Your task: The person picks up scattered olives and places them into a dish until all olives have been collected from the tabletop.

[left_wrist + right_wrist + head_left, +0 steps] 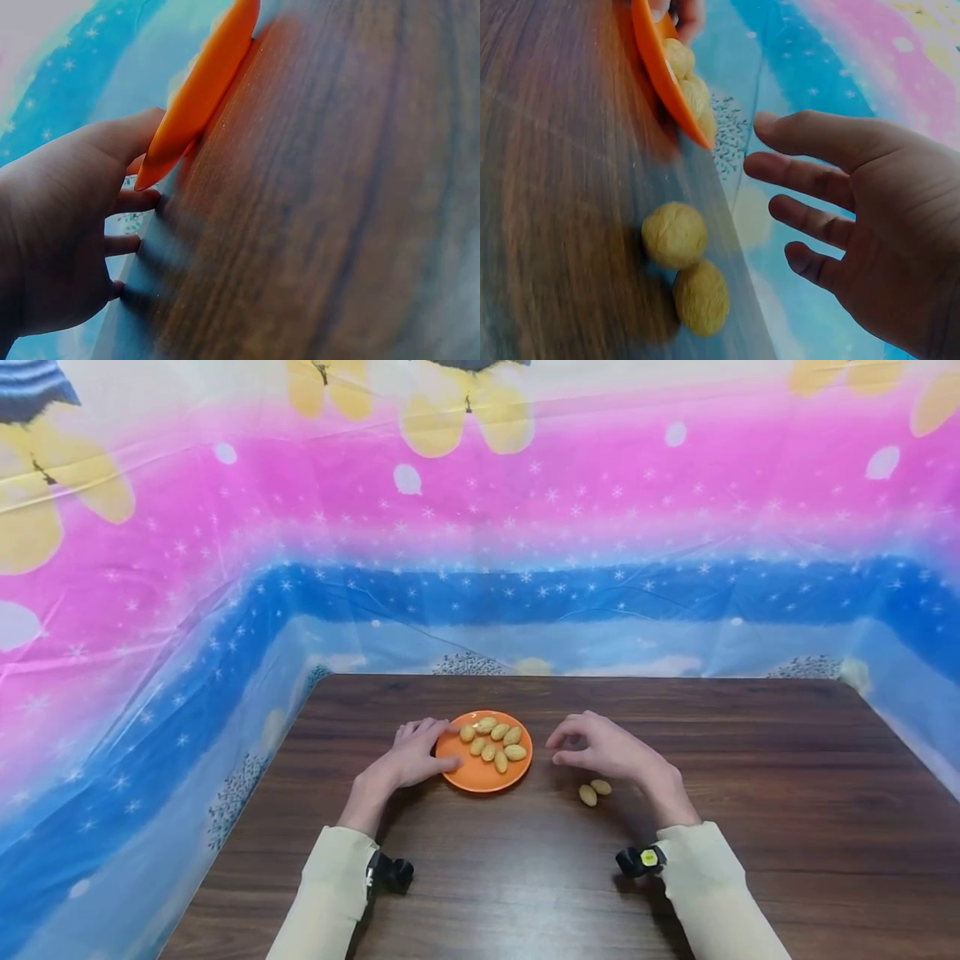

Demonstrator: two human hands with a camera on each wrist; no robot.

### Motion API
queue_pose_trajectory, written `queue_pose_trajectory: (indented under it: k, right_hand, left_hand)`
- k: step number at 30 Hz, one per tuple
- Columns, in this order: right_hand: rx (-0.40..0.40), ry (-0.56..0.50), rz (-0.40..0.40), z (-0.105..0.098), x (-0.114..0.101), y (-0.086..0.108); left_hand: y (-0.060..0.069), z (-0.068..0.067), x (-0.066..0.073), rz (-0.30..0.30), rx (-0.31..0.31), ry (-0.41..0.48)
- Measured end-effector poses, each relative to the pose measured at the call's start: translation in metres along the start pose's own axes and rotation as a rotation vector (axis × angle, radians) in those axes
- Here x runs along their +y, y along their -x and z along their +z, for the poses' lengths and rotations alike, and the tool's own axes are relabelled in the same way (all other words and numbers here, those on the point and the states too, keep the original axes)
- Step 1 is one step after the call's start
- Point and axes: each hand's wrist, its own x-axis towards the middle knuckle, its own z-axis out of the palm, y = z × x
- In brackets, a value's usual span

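An orange plate (480, 779) on the table holds several oval, yellow-brown, wrinkled pieces (501, 762) that look like small potatoes or nuts. My left hand (412, 756) grips the plate's left rim, its thumb lying over the edge; in the left wrist view, other fingers (124, 244) reach down to the tabletop. To the plate's right, my right hand (611, 750) hovers above the table, fingers loosely bent and holding nothing. Two more of the oval pieces (588, 795) lie touching each other on the wood, just below that hand; the right wrist view shows the same pair (674, 235) close up.
The dark wood-grain table (487, 877) reaches to a printed cloth (480, 543) in pink and blue, hung along its back and sides. A small black wrist camera (393, 872) is strapped at the left cuff, and another camera (640, 861) at the right.
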Motion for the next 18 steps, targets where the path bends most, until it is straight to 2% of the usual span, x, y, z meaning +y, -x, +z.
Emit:
queue_pose_trajectory:
  k: [9, 18]
  right_hand:
    - [-0.007, 0.020, 0.019, -0.009, 0.020, 0.015]
    - [-0.030, -0.016, -0.035, -0.003, 0.035, 0.029]
  left_hand:
    - [-0.004, 0.002, 0.003, 0.004, -0.022, -0.013]
    - [-0.001, 0.007, -0.004, 0.005, -0.015, -0.010]
